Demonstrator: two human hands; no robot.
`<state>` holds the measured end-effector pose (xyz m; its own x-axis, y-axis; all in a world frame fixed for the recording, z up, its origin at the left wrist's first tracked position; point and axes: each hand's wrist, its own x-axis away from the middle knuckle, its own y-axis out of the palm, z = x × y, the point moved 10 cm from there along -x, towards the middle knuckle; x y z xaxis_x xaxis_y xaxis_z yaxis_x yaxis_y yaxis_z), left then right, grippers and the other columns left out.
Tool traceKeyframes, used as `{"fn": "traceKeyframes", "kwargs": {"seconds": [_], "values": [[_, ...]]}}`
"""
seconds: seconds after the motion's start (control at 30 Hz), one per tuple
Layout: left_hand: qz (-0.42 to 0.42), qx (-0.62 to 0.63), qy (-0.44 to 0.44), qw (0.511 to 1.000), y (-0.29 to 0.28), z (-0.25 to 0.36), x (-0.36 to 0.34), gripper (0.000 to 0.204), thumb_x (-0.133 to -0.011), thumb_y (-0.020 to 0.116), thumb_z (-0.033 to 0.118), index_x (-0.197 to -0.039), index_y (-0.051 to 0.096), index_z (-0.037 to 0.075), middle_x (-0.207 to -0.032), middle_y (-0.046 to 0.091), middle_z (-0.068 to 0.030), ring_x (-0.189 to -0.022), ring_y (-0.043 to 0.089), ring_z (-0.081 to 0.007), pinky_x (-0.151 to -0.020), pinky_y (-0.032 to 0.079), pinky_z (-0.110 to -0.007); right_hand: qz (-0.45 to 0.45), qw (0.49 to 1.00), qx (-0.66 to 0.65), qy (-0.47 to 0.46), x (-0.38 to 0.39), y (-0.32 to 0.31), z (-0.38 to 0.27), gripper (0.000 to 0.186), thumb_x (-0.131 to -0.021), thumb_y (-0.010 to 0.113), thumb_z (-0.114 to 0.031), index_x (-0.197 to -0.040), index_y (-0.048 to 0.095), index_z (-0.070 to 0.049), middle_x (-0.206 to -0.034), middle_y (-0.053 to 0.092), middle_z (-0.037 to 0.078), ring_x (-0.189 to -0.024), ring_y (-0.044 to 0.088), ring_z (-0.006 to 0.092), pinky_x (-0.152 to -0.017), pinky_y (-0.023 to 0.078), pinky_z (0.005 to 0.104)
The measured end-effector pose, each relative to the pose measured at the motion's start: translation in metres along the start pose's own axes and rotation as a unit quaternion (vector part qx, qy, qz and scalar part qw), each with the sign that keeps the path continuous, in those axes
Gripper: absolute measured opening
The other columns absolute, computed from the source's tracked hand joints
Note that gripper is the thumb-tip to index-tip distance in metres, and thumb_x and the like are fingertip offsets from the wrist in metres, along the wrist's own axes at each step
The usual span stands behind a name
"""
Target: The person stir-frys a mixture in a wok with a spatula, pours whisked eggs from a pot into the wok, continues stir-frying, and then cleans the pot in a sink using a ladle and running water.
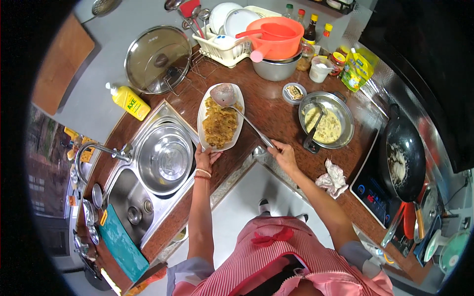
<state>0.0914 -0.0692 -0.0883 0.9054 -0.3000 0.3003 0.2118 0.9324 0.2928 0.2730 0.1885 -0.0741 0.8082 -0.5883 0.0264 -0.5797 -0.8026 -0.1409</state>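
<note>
A white oval plate point(240, 123) with golden-brown cooked food point(219, 127) on it is at the counter's near edge. My left hand point(207, 157) grips its near end, fingers curled under the rim. In my right hand point(283, 155) is the handle of a long metal ladle point(224, 94); its round bowl rests over the far end of the food. To the right stands a steel pot point(342, 139) of pale yellow mixture, with a dark-handled spoon point(316, 129) leaning in it. A crumpled cloth point(333, 178) lies nearer to me.
On the right a black wok point(406, 163) sits on an induction cooker point(371, 197). The sink point(129, 190) at left holds a steel basin point(165, 158). Behind are a yellow soap bottle point(131, 102), a glass lid point(158, 59), a dish rack point(224, 53) and an orange colander point(284, 44).
</note>
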Motion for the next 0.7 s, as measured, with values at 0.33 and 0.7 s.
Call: {"fn": "traceKeyframes", "kwargs": {"seconds": [0.33,0.7], "values": [[0.142,-0.070,0.083,0.984,-0.027,0.007,0.049,0.026,-0.089,0.050,0.025,-0.111,0.049,0.011,-0.072,0.057,-0.0038,-0.047,0.049,-0.0097,-0.039,0.034,-0.020,0.089,0.905,0.398,-0.121,-0.011,-0.017,-0.031,0.048,-0.078,0.055,-0.010,-0.125,0.044,-0.006,-0.105,0.050,0.013,-0.098,0.050,0.0309,-0.070,0.051,0.0396],[-0.204,-0.135,0.025,0.969,0.169,-0.020,0.080,0.026,-0.092,0.047,0.023,-0.103,0.057,0.002,-0.073,0.063,-0.0070,-0.055,0.058,-0.0109,-0.050,0.047,-0.019,0.107,0.857,0.388,-0.320,0.138,-0.060,-0.097,0.052,-0.063,0.057,0.000,-0.115,0.054,-0.003,-0.099,0.054,0.014,-0.091,0.055,0.0256,-0.076,0.048,0.0347]]}}
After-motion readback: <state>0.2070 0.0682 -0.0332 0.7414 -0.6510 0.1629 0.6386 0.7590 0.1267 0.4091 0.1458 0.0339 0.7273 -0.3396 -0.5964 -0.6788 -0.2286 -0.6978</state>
